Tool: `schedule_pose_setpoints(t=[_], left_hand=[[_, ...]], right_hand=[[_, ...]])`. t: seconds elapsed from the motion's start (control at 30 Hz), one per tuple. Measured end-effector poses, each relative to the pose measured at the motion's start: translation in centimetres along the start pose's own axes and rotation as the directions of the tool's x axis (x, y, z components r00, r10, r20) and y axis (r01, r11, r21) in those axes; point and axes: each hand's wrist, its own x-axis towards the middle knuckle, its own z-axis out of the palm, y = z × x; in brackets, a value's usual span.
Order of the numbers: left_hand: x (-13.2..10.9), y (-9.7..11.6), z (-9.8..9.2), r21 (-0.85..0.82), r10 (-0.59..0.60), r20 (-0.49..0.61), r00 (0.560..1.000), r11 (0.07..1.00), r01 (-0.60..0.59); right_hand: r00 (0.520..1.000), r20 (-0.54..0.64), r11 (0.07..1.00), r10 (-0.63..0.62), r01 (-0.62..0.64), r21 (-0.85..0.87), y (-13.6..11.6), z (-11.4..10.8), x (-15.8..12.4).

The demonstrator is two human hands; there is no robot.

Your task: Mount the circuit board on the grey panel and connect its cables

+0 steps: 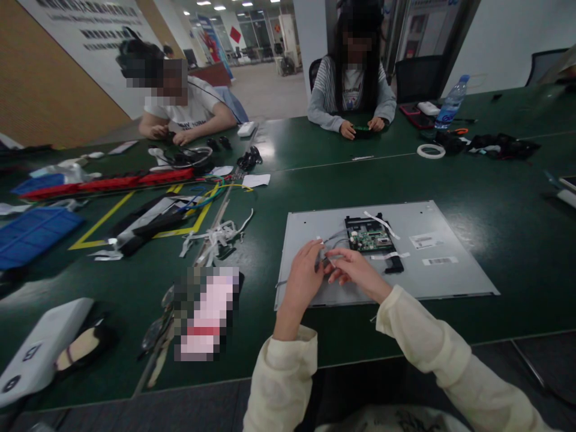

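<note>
Through the head view, I'm holding the grey cable (333, 236) narrowly in my left hand (305, 271); whether my right hand (353, 269), just beside it, is pinching too, I cannot tell. The circuit board (369, 240) is lying beyond and right of the grip, on the panel (450, 279); I'm favouring light fingertip work, avoiding tugs.

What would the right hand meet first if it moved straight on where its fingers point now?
Probably the left hand, as the right hand's fingers point towards it; perhaps the grey cable first, because depth is unclear there.
</note>
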Motion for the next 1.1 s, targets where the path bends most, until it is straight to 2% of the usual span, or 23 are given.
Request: schedule_pose_setpoints(t=[0.23,0.6,0.73,0.93,1.0,1.1], left_hand=[[0.02,-0.49,0.38,-0.013,-0.026,0.016,1.000,1.000,0.027],[-0.11,-0.45,0.37,-0.069,-0.072,0.025,0.997,0.995,0.074],[-0.08,-0.23,0.16,-0.082,-0.109,0.027,0.994,0.990,0.111],[-0.18,-0.06,-0.06,-0.090,-0.111,-0.002,0.994,0.990,0.110],[-0.18,-0.07,-0.03,-0.091,-0.100,-0.017,0.995,0.991,0.099],[-0.15,-0.17,0.10,-0.086,-0.087,-0.021,0.996,0.993,0.084]], right_hand=[[0.997,0.040,0.998,0.059,-0.058,-0.028,-0.83,0.16,-0.28],[0.999,0.053,1.000,-0.003,0.004,-0.007,-0.02,-0.27,-0.07],[0.997,0.050,0.998,-0.055,0.057,-0.026,0.01,-0.37,-0.10],[0.972,0.109,0.976,-0.206,0.213,-0.051,-0.46,-0.04,-0.28],[0.975,0.116,0.978,-0.190,0.198,-0.060,-0.47,0.11,-0.16],[0.990,0.101,0.992,-0.096,0.104,-0.075,-0.30,0.19,0.15]])
